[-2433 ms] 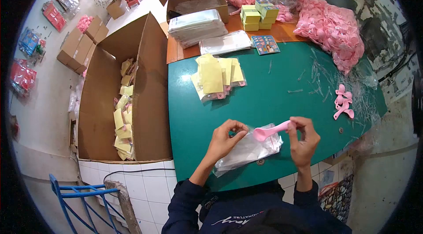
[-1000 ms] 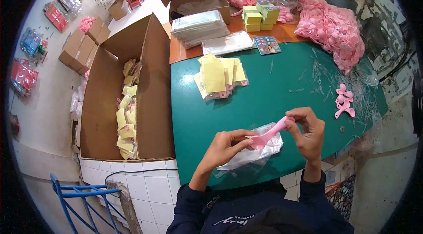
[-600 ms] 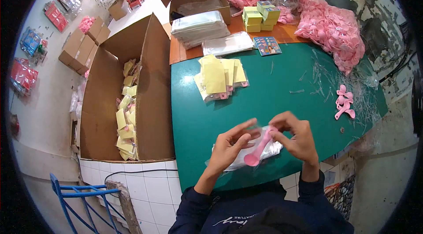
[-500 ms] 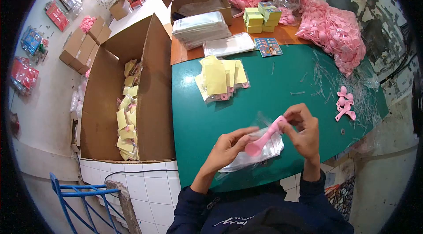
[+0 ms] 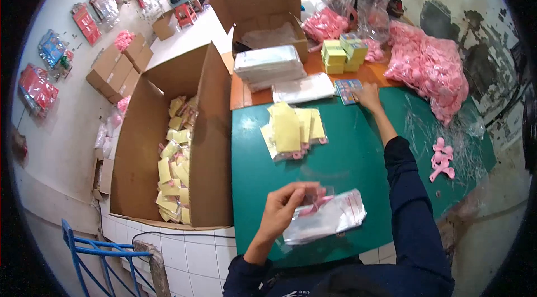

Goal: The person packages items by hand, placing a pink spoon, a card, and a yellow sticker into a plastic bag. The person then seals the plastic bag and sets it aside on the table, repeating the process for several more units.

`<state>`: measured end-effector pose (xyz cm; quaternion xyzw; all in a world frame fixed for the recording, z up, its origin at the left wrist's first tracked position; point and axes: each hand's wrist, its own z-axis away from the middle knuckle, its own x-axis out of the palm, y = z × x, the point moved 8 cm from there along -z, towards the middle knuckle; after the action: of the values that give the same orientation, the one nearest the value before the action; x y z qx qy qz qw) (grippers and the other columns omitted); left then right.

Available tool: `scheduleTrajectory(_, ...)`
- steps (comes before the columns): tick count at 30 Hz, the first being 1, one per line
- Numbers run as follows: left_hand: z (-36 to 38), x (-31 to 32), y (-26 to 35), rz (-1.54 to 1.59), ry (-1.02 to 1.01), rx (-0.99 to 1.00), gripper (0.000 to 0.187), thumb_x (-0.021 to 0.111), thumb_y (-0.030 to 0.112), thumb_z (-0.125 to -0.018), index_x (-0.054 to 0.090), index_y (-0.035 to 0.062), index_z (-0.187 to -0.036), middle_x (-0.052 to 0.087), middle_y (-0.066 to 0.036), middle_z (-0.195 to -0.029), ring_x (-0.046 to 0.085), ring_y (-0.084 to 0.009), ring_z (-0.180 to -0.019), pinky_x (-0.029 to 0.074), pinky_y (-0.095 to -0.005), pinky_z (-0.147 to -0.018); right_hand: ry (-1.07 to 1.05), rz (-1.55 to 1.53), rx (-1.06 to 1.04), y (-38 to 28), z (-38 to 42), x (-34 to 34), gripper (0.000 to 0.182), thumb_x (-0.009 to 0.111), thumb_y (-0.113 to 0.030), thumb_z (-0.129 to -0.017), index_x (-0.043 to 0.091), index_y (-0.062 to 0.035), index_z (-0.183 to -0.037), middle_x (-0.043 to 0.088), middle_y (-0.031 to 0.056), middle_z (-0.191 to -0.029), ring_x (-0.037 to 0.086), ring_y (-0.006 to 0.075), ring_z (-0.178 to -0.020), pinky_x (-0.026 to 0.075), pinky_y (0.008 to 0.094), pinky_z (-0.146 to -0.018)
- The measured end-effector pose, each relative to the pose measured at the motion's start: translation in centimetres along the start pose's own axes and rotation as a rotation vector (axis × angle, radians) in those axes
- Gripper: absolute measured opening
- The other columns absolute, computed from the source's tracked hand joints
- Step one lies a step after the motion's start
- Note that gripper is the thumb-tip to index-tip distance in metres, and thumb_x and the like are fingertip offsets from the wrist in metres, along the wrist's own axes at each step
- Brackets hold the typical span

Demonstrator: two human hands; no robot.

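From the head camera, the left hand (image 5: 285,204) pinches a clear plastic bag with a pink spoon inside (image 5: 314,206) above the green tabletop (image 5: 347,154). The right hand (image 5: 368,95), stretched far forward, rests fingers on a small printed card (image 5: 349,89); its grip cannot be told.

The right hand (image 5: 367,95) has let go of the pink spoon (image 5: 313,206) and stretched to the upper middle of the frame, where it rests on the printed cards (image 5: 348,90) at the worktop's far edge. The spoon, held between both hands before, now sits inside a clear bag (image 5: 327,218) pinched by the left hand (image 5: 285,207) alone, low in the frame. The view has tilted upward.
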<state>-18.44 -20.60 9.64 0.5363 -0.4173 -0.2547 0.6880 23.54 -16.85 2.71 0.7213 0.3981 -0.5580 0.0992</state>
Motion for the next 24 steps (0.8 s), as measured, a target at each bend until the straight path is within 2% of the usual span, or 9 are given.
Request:
scheduleTrajectory(3,0.9,-1.7,-0.2,-0.005,0.032,0.004,0.028,0.043,0.015,-0.096,0.058,-0.0045,-0.110,0.064,-0.013,-0.101,0.062,-0.0157,-0.090,0.049,-0.0281,-0.083,0.020,-0.173,-0.015,0.0,0.4,0.2,0.043,0.077,-0.026,-0.061,0.063,0.0002,-0.092,0.063,0.0198,-0.092,0.056,0.0373,-0.088,0.045,0.0422,-0.079)
scheduleTrajectory(6,0.8,-2.7,-0.2,0.012,0.052,-0.013,0.028,0.043,0.015,-0.096,0.058,-0.0040,-0.110,0.065,-0.013,-0.101,0.062,-0.0154,-0.090,0.050,-0.0277,-0.082,0.161,-0.350,0.102,1.3,0.3,-1.0,0.047,0.075,-0.014,-0.060,0.058,-0.0010,-0.101,0.062,0.0194,-0.096,0.056,0.0366,-0.091,0.045,0.0421,-0.080)
scheduleTrajectory(7,0.6,-2.7,-0.3,0.018,0.050,-0.011,0.028,0.043,0.015,-0.096,0.058,-0.0039,-0.110,0.065,-0.013,-0.100,0.062,-0.0153,-0.090,0.050,-0.0276,-0.082,0.111,-0.369,0.125,1.7,0.2,-1.0,0.047,0.069,-0.005,-0.062,0.053,-0.0028,-0.106,0.061,0.0197,-0.099,0.056,0.0362,-0.095,0.045,0.0423,-0.080)
scheduleTrajectory(10,0.1,-2.4,-0.4,0.036,0.043,-0.019,0.028,0.043,0.016,-0.096,0.059,-0.0036,-0.109,0.065,-0.013,-0.100,0.062,-0.0152,-0.090,0.050,-0.0272,-0.082,0.212,-0.118,-0.002,1.0,0.9,-3.9,0.040,0.064,-0.001,-0.066,0.053,-0.0027,-0.105,0.062,0.0177,-0.093,0.058,0.0366,-0.088,0.046,0.0426,-0.076)
scheduleTrajectory(13,-0.4,-2.2,-0.8,0.026,0.027,-0.043,0.029,0.042,0.016,-0.097,0.058,-0.0036,-0.111,0.064,-0.013,-0.101,0.062,-0.0162,-0.091,0.050,-0.0275,-0.083,0.371,-0.096,-0.230,-1.5,3.1,-7.9,0.037,0.062,0.000,-0.068,0.052,-0.0013,-0.103,0.061,0.0173,-0.085,0.059,0.0369,-0.078,0.048,0.0418,-0.073)
scheduleTrajectory(16,-0.7,-1.4,-0.6,0.004,-0.008,-0.037,0.030,0.042,0.018,-0.097,0.057,-0.0034,-0.111,0.063,-0.017,-0.103,0.064,-0.0219,-0.092,0.052,-0.0326,-0.080,-0.103,-0.501,-0.251,-5.5,6.0,-11.3,0.031,0.062,-0.001,-0.074,0.050,-0.0007,-0.103,0.061,0.0134,-0.081,0.061,0.0272,-0.067,0.050,0.0365,-0.060)
scheduleTrajectory(18,-0.6,-1.1,-0.7,0.008,-0.025,-0.040,0.030,0.042,0.019,-0.096,0.056,-0.0031,-0.111,0.063,-0.017,-0.103,0.064,-0.0222,-0.093,0.052,-0.0325,-0.081,-0.516,-1.061,-0.129,-9.6,10.5,-14.5,0.023,0.060,-0.004,-0.080,0.051,-0.0015,-0.102,0.062,0.0101,-0.082,0.060,0.0168,-0.066,0.049,0.0281,-0.050)
scheduleTrajectory(20,-0.4,-0.8,-0.6,0.000,-0.041,-0.039,0.031,0.043,0.020,-0.096,0.056,-0.0033,-0.112,0.064,-0.017,-0.103,0.064,-0.0224,-0.093,0.052,-0.0325,-0.081,-0.595,-1.161,-0.140,-13.2,15.0,-18.8,0.016,0.058,-0.004,-0.084,0.053,-0.0022,-0.100,0.062,0.0057,-0.081,0.060,0.0108,-0.067,0.047,0.0228,-0.045)
scheduleTrajectory(24,0.2,0.2,-0.4,-0.022,-0.067,-0.106,0.030,0.042,0.017,-0.097,0.057,-0.0043,-0.111,0.064,-0.015,-0.101,0.063,-0.0189,-0.094,0.050,-0.0285,-0.084,-0.621,-0.903,-0.301,-15.5,19.9,-22.8,0.018,0.060,-0.002,-0.081,0.053,-0.0028,-0.098,0.065,0.0097,-0.082,0.065,0.0182,-0.071,0.050,0.0280,-0.054)
